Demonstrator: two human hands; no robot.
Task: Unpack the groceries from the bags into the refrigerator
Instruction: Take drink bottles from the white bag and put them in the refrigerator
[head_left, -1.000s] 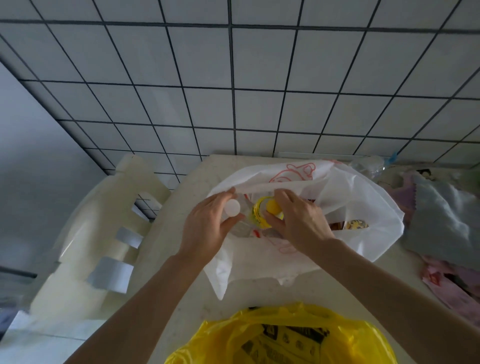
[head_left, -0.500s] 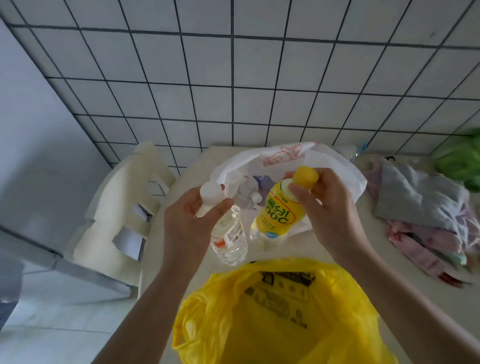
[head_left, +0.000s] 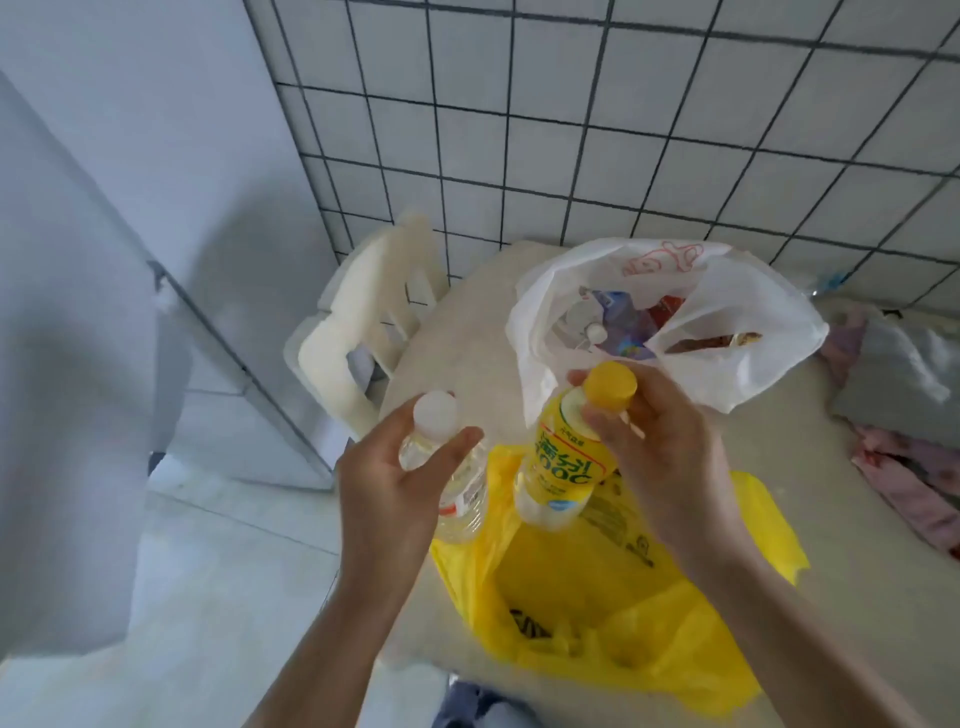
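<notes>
My left hand (head_left: 389, 488) grips a clear water bottle (head_left: 462, 493) by its neck, just under the white cap. My right hand (head_left: 670, 447) holds a yellow drink bottle (head_left: 561, 467) at its yellow cap. Both bottles hang in the air above the near yellow plastic bag (head_left: 623, 597), left of the table's middle. Behind them the white plastic bag (head_left: 753, 332) lies open on the table, with a small capped bottle, blue and red packets and a brown snack pack showing inside. A grey-white refrigerator (head_left: 93, 322) fills the left side; I cannot tell whether its door is open.
The beige table (head_left: 462, 332) stands against a white tiled wall. A cream plastic chair (head_left: 363, 332) sits between the table and the refrigerator. Grey and pink cloths (head_left: 904, 415) lie heaped at the table's right end. Pale floor tiles show at lower left.
Both hands have lifted the two bottles out of the white bag and carried them toward me and to the left. The view has swung left, bringing the refrigerator in.
</notes>
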